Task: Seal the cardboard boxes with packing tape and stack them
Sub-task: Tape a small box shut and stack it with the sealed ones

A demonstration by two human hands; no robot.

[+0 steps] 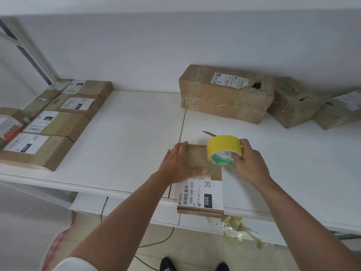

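- Evidently mid-sealing: flat cardboard box (201, 184) lying at the near edge of the white table (136, 124), labelled end overhanging that edge slightly.
- Left hand (180, 163) laid flat on the box's far-left part, fingers straight and relaxed, thumb stretched across the top toward the label (201, 194); pressing, not gripping.
- Right hand (248, 161) clasped round the yellow tape roll (223, 149), thumb hooked into the core, fingers curled over the outer side; roll standing tilted on the box's far-right corner.
- No free tape strip visible on the box; could not tell whether the tape end was already stuck down.
- Judged step: starting a tape run over this box. Next move likely needed: anchor the tape end, then draw the roll along the box while keeping it pinned.
- Small knife-like blade (209, 133) lying just beyond the box, behind the roll; worth minding during any push away from the body.
- Crumpled used tape (234, 229) hanging off the table edge, just right of the box and below it.
- Open surface left of the box and beyond it; also to its right.
- Row of sealed labelled boxes (58, 118) well left of the box, a likely stacking spot.
- Large taped carton (226, 92) well beyond the box, by the wall; two more cartons (293, 102) to its right.
- Overhang a tipping risk if pressure shifted toward the near end.
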